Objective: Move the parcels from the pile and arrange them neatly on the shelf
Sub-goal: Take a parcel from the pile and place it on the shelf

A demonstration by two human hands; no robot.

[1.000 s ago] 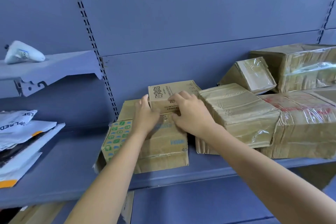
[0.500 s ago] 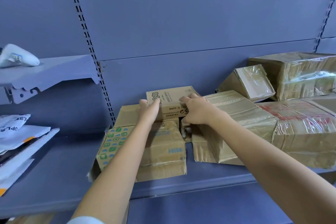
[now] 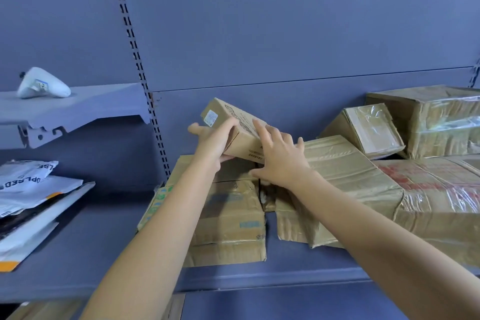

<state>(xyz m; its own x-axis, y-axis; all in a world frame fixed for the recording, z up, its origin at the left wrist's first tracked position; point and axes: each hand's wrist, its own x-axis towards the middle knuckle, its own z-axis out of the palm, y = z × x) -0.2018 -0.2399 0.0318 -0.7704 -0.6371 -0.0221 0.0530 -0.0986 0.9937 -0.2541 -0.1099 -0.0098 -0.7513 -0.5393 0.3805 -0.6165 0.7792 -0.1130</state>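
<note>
In the head view, the left hand (image 3: 211,143) is gripping the left end of the box (image 3: 240,135), fingers curled round it. The right hand (image 3: 281,163) is pressing spread, straight fingers against its right side. The box is tilting just over a carton (image 3: 228,218) lying on the shelf (image 3: 78,241).

This looks like a parcel storeroom. Blue-grey metal shelving (image 3: 104,254) with slotted uprights (image 3: 135,49) holds taped brown cardboard parcels (image 3: 428,195) and white plastic mailer bags (image 3: 39,192).
</note>
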